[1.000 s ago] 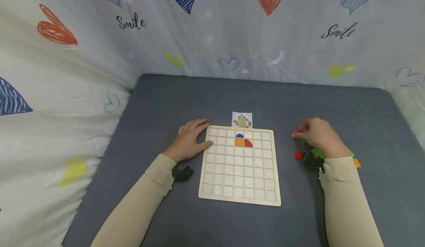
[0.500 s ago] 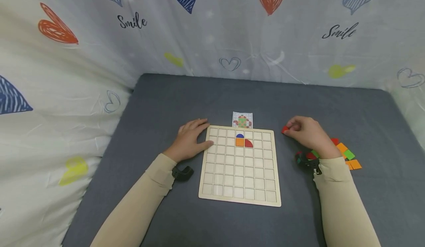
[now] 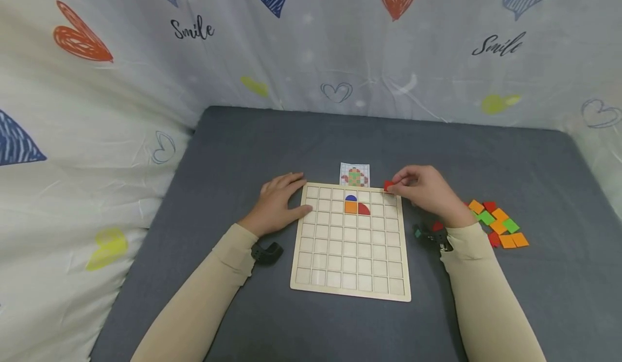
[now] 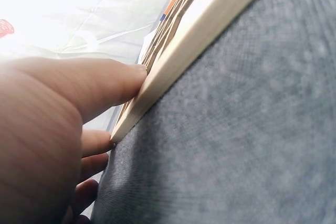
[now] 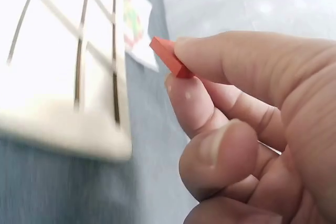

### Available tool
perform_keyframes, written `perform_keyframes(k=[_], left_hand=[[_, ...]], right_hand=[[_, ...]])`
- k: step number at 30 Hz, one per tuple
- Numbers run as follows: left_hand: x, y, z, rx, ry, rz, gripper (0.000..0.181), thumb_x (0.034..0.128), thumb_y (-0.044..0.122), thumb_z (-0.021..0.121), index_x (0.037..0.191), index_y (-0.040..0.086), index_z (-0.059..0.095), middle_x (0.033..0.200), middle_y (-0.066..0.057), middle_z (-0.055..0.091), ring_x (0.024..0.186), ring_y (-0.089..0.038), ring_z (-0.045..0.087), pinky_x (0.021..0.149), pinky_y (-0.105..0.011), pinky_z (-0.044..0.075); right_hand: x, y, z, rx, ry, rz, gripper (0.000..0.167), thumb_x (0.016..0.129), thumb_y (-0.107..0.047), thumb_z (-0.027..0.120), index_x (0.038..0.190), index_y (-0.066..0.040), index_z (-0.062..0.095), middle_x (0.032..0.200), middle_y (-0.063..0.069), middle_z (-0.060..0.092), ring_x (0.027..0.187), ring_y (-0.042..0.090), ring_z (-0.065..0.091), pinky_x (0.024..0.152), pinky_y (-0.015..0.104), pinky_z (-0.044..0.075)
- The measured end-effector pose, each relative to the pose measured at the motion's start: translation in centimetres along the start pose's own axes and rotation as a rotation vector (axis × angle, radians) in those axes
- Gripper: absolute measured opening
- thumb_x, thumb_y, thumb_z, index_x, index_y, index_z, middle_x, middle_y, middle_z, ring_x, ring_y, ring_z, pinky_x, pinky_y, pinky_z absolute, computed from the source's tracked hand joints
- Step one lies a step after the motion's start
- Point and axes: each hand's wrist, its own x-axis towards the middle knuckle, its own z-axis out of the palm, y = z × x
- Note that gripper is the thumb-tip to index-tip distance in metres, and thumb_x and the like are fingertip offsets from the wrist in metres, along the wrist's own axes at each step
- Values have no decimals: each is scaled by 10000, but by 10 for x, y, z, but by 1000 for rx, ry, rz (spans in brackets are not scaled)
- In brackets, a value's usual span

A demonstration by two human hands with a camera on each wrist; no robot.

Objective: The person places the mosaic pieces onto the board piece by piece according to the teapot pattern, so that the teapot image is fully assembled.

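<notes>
In the head view, the person's left hand (image 3: 276, 205) lies at the left edge of the wooden grid board (image 3: 350, 251), its fingers spread and relaxed, grasping nothing. The right hand (image 3: 425, 189) pinches a red piece (image 3: 388, 185) at the board's far edge, near the right corner. A blue half-round (image 3: 351, 198) sits in the grid just beyond an orange square (image 3: 351, 207), with a red quarter-round (image 3: 363, 209) just right of the square. A patterned card (image 3: 355, 174) lies just past the far edge; loose red, orange and green tiles (image 3: 499, 227) lie on the grey desk (image 3: 272, 146) to the right

In the left wrist view, the left thumb touches the board's edge and one fingertip meets its corner

In the right wrist view, the red piece is held between thumb and index finger, apart from the blurred board, while the other fingers are curled
</notes>
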Motion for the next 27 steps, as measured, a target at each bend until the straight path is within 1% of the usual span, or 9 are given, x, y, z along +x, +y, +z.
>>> perform_keyframes(k=[3, 6, 10, 15, 17, 21, 22, 23, 27], left_hand=[[0, -1, 0, -4, -3, -1, 724, 1000, 452, 701, 1585, 87, 482, 1687, -102, 362, 1584, -354, 253, 1249, -612, 189], [0, 0, 0, -6, -6, -3, 725, 999, 450, 703, 1585, 86, 481, 1688, -102, 362, 1584, -354, 253, 1250, -610, 189], [-1, 1, -1, -1, -2, -3, 731, 995, 451, 708, 1586, 85, 479, 1687, -102, 362, 1583, -353, 254, 1246, -612, 195], [-1, 1, -2, 7, 6, 4, 728, 994, 444, 714, 1584, 84, 483, 1684, -107, 366, 1580, -357, 261, 1242, -619, 202], [-1, 1, -2, 11, 4, 7, 727, 996, 445, 711, 1584, 84, 482, 1685, -108, 365, 1581, -357, 261, 1242, -619, 206], [-1, 1, -2, 17, -4, 2, 723, 999, 452, 702, 1584, 88, 483, 1687, -104, 361, 1582, -355, 258, 1243, -616, 209], [-1, 1, -2, 18, -5, 0, 723, 999, 455, 700, 1584, 90, 484, 1688, -103, 361, 1583, -354, 257, 1244, -615, 207], [-1, 1, -2, 17, -6, -1, 723, 999, 457, 698, 1585, 91, 483, 1688, -101, 361, 1583, -352, 257, 1245, -615, 206], [-1, 1, -2, 13, -9, -4, 723, 1000, 461, 695, 1587, 98, 482, 1689, -96, 359, 1584, -348, 254, 1250, -611, 198]], right_hand=[[6, -6, 7, 14, -30, -49, 203, 970, -263, 784, 1067, -86, 769, 1002, 91, 720, 748, 227, 657, 669, 351, 533], [12, -13, 13, 35, -72, -91, 142, 980, -215, 767, 1065, -105, 796, 1017, 71, 747, 823, 242, 690, 710, 350, 530], [19, -23, 21, 67, -123, -137, 101, 983, -182, 752, 1040, -147, 828, 1015, 27, 782, 733, 229, 633, 661, 316, 494], [23, -33, 35, 66, -172, -207, 103, 1000, -171, 735, 1029, -170, 833, 906, 24, 762, 624, 193, 510, 607, 311, 435], [24, -37, 41, 56, -181, -227, 105, 1007, -170, 731, 1033, -178, 833, 887, 21, 743, 620, 190, 513, 604, 316, 442], [26, -47, 52, 38, -189, -267, 98, 1004, -168, 739, 1019, -193, 832, 949, -18, 741, 627, 218, 551, 625, 352, 486], [27, -50, 54, 30, -189, -281, 100, 1005, -168, 738, 1015, -196, 833, 968, -24, 734, 637, 230, 553, 642, 369, 497], [28, -53, 56, 22, -190, -298, 99, 1005, -164, 738, 1018, -193, 832, 989, -27, 737, 694, 229, 590, 717, 386, 537], [33, -62, 66, -16, -209, -347, 107, 1013, -161, 730, 1010, -199, 830, 1002, -48, 731, 881, 205, 633, 878, 419, 549]])
